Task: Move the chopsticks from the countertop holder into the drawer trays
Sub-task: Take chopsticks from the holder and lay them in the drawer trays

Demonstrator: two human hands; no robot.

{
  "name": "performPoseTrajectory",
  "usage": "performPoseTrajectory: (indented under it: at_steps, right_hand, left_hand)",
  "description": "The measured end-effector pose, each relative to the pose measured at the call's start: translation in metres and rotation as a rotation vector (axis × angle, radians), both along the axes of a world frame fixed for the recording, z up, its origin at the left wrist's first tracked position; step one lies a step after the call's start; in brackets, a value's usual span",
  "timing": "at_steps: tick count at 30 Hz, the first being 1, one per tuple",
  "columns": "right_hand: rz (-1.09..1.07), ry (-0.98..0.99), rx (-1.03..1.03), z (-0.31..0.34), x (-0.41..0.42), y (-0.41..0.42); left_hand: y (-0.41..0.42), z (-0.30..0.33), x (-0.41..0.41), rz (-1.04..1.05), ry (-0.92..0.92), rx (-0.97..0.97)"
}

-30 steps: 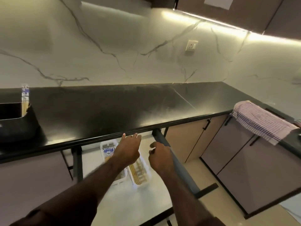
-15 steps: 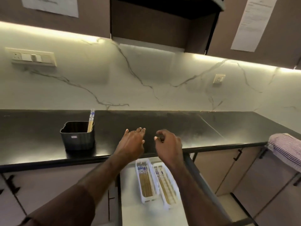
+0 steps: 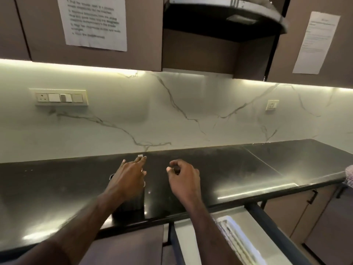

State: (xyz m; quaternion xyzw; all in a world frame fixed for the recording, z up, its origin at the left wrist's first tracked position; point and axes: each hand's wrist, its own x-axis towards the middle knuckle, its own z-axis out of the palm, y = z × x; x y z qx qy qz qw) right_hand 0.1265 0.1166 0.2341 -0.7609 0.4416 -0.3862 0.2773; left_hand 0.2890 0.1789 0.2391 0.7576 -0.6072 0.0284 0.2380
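Note:
The dark chopstick holder (image 3: 131, 204) stands on the black countertop (image 3: 238, 169) near its front edge, mostly hidden behind my left hand (image 3: 129, 176). My left hand reaches over it with fingers stretched out. The pale tips of the chopsticks (image 3: 140, 155) show just past the fingertips; whether they touch I cannot tell. My right hand (image 3: 184, 178) hovers to the right of the holder, fingers loosely curled and holding nothing. The open drawer (image 3: 193, 238) sits at lower right, with white trays (image 3: 236, 236) holding chopsticks, partly behind my right forearm.
A striped towel (image 3: 348, 176) lies at the counter's right end. Wall cabinets with taped paper sheets (image 3: 95, 22) and a range hood (image 3: 219, 18) hang overhead. The drawer's dark side rail (image 3: 271, 222) juts out below the counter edge.
The view swung up and left from the drawer to the counter. Both hands rose from above the trays; my left hand now reaches over the holder, which was far to the left before.

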Motion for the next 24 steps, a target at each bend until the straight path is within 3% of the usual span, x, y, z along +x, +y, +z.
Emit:
performPoseTrajectory:
  at_steps: [14,24]
  right_hand:
    - [0.006,0.105,0.084,-0.047,0.129,-0.039]
    - [0.04,0.177,0.264,-0.088,0.186,-0.12]
  left_hand:
    - [-0.04,-0.055,0.117,-0.015,0.129,0.135]
    - [-0.123,-0.095,0.154,0.023,0.157,0.205]
